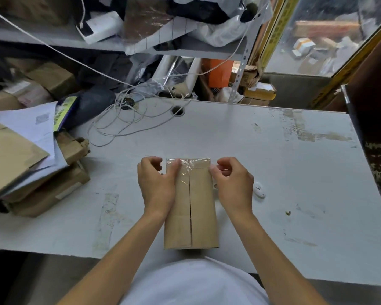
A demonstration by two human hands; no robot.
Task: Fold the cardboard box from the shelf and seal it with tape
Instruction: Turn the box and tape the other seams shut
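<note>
A narrow brown cardboard box [198,208] lies lengthwise on the white table [273,172], its two top flaps meeting in a centre seam. Clear tape [186,165] covers the far end of the seam and wraps over the far edge. My left hand [156,181] lies against the box's left side, its thumb pressing the tape on top and its fingers curled. My right hand [233,181] is at the box's right far corner, fingers curled, thumb at the box edge; whether it pinches tape is unclear.
A stack of flat cardboard and papers [31,168] sits at the left. Tangled white cable [128,119] lies at the back by a cable hole [177,110]. A small white object [259,190] rests right of the box. Cluttered shelves [141,45] stand behind.
</note>
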